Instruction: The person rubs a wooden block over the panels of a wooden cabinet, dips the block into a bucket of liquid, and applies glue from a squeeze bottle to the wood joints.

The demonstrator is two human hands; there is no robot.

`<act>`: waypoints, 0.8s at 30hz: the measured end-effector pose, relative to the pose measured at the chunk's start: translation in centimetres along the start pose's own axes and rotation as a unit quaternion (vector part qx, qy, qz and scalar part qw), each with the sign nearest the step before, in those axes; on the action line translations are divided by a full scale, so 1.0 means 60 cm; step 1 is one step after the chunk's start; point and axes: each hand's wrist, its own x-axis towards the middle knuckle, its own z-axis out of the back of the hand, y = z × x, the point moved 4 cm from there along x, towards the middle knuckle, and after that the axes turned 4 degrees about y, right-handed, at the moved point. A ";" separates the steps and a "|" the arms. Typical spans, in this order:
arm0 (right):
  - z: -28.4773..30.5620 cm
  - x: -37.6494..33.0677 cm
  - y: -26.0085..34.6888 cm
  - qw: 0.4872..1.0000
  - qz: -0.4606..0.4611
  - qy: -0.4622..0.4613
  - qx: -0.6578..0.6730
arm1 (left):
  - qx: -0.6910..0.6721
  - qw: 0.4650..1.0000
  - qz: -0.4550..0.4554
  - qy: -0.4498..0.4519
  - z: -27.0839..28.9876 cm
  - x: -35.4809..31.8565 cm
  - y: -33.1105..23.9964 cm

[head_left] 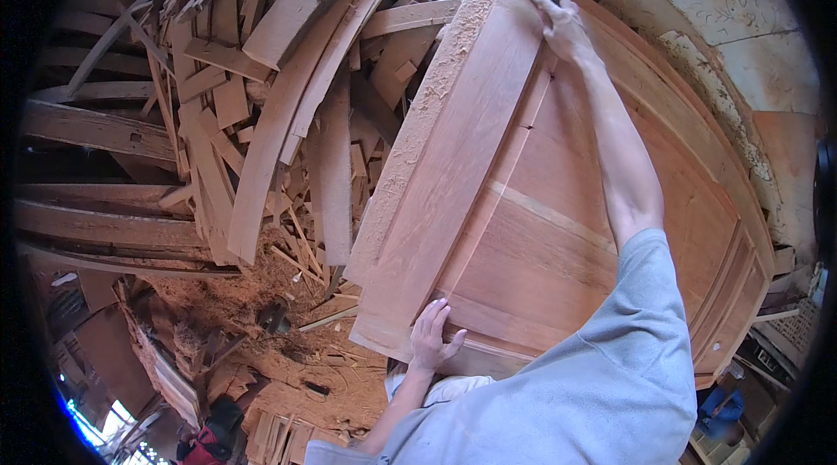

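Wooden panel (545,243) beneath left hand (427,341), fingers spread, and right hand (567,27) at the far end, its fingers' grip unclear

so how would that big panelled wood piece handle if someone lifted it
The panelled wood piece is probably stiff, since broad frame boards border its flat middle. It looks heavy, stretching from the left hand near one end to the right hand near the other. Sawdust along one side may make gripping there slippery.
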 end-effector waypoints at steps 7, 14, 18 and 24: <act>0.013 0.021 -0.098 0.993 -0.105 0.028 -0.046 | 0.011 1.000 0.001 0.017 0.000 0.004 0.001; -0.009 0.019 -0.033 0.989 -0.059 0.080 -0.108 | 0.022 1.000 0.003 0.010 0.000 0.003 -0.005; -0.015 -0.010 -0.005 0.995 0.001 0.076 -0.067 | 0.023 1.000 -0.004 0.010 0.002 0.008 -0.006; -0.016 -0.081 0.072 0.996 0.074 0.014 -0.054 | 0.023 1.000 -0.011 -0.004 0.001 0.005 -0.006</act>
